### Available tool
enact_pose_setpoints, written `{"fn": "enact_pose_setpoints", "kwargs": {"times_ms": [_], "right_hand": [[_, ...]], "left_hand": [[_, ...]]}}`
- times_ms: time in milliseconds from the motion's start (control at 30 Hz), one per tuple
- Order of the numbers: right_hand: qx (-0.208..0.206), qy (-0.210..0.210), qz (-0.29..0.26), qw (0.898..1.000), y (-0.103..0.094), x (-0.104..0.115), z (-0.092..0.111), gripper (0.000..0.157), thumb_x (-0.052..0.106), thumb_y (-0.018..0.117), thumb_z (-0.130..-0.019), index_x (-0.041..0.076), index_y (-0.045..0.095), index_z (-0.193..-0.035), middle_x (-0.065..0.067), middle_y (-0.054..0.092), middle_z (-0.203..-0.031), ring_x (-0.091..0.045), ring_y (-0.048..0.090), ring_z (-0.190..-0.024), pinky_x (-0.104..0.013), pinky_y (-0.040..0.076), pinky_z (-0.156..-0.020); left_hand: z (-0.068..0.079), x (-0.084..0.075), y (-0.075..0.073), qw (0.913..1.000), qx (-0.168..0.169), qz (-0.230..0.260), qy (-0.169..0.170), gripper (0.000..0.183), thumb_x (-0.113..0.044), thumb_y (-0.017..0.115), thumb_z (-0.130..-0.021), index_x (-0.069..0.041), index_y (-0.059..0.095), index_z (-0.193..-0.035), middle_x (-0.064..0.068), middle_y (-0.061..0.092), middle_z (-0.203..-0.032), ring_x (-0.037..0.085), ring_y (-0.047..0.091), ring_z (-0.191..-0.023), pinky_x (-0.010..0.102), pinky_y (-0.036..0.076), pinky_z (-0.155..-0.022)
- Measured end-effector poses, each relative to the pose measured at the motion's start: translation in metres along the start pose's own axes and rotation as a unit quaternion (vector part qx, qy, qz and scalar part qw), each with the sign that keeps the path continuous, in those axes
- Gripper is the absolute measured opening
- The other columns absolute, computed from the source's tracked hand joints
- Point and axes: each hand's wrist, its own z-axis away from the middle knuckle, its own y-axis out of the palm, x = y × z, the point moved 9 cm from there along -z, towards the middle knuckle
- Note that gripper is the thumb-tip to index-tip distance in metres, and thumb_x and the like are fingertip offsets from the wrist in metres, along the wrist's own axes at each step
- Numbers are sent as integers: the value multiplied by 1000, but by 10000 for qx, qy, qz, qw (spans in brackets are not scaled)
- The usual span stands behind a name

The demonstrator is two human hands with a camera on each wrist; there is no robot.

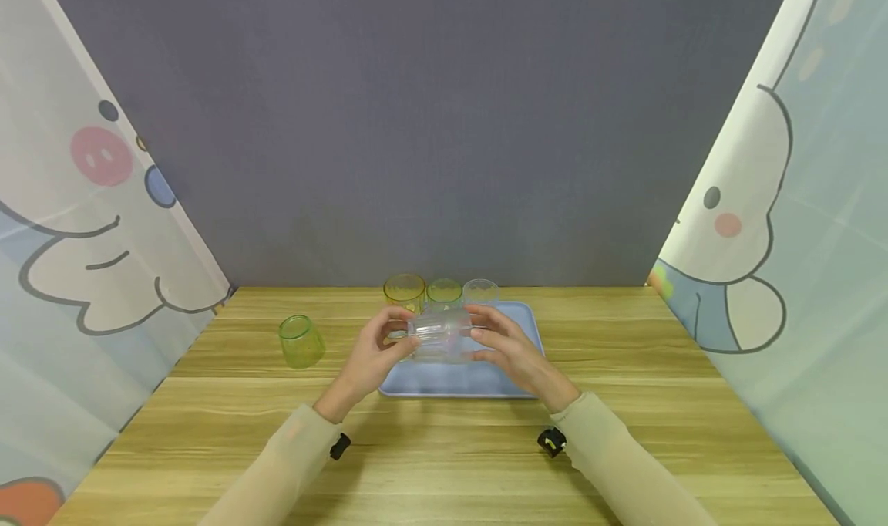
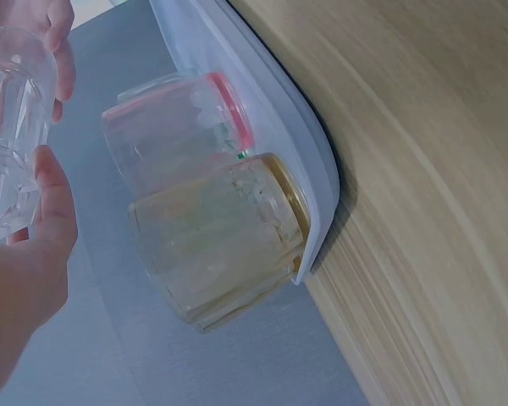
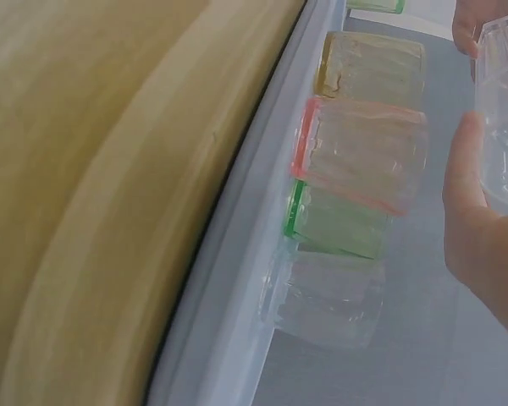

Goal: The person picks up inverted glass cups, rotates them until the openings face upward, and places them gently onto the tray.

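Both hands hold one clear glass (image 1: 440,335) lying sideways above the pale blue tray (image 1: 479,387). My left hand (image 1: 373,352) grips its left end between thumb and fingers. At the other end, the fingers of my right hand (image 1: 509,348) hold it. The clear glass (image 2: 13,110) also shows between both hands in the left wrist view. Behind it on the tray stand an amber glass (image 3: 377,68), a pink-edged glass (image 3: 364,152), a green glass (image 3: 339,220) and another clear glass (image 3: 330,296) in a row.
A separate green glass (image 1: 301,344) stands on the wooden table (image 1: 444,464), left of the tray. A dark grey panel (image 1: 444,125) rises at the table's back edge. Curtains with cartoon animals hang on both sides.
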Motion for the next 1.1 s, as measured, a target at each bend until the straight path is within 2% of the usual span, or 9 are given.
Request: {"fn": "enact_pose_setpoints", "kwargs": {"times_ms": [167,333,500,667,800,900,1000,1100], "right_hand": [[14,63,-82,9999,-1,-1,1,68,20,59,-98,-2,29,-156,-24,37,-144,-31,48,-128,-51,51,-99],[80,113,-143,9998,-4,-3,1,68,18,59,-98,-1,29,-156,-27,38,-142,-36,47,-127,-52,51,-98],[59,191,-146,9997,-8,-5,2,63,16,60,-97,1,34,-153,-30,37,-140,-44,43,-128,-50,52,-95],[11,220,-127,9997,-11,-2,4,63,14,62,-94,-1,36,-150,-32,36,-138,-42,48,-120,-50,54,-92],[-10,159,-20,9999,-12,4,4,65,14,62,-93,-5,35,-149,-27,42,-133,-40,50,-116,-50,55,-88],[-15,176,134,9998,-12,6,4,67,14,63,-93,-7,33,-150,-23,45,-131,-38,52,-114,-48,56,-87],[-29,266,348,9990,-15,7,4,67,15,64,-93,-6,34,-150,-23,45,-133,-35,53,-113,-45,55,-87],[-72,365,639,9973,-20,9,4,64,16,65,-94,-3,39,-149,-26,43,-135,-32,53,-113,-42,55,-87]], "left_hand": [[-1,2,5,9999,91,26,-59,36,-5,68,-96,4,54,-128,24,51,-133,34,54,-116,31,57,-85],[-2,5,11,9998,150,-20,-146,37,-8,68,-98,3,54,-130,20,52,-133,31,54,-118,32,56,-89],[-2,7,17,9988,254,-72,-406,37,-13,67,-99,0,54,-130,17,50,-135,31,51,-122,40,51,-96],[-2,9,21,9972,378,-152,-635,38,-16,67,-99,-3,52,-132,14,49,-137,30,49,-126,48,45,-99],[-2,8,22,9973,400,-147,-604,39,-17,67,-99,-5,52,-133,13,49,-137,31,49,-126,51,44,-101],[-3,9,22,9974,440,-191,-537,39,-17,67,-99,-5,53,-133,13,50,-137,30,50,-126,47,45,-101],[-4,8,21,9977,467,-250,-428,37,-14,66,-99,-1,53,-131,15,53,-133,29,51,-122,44,49,-97],[-5,5,20,9969,504,-433,-413,32,-14,65,-100,-2,56,-128,13,56,-128,28,54,-117,43,52,-93]]}}
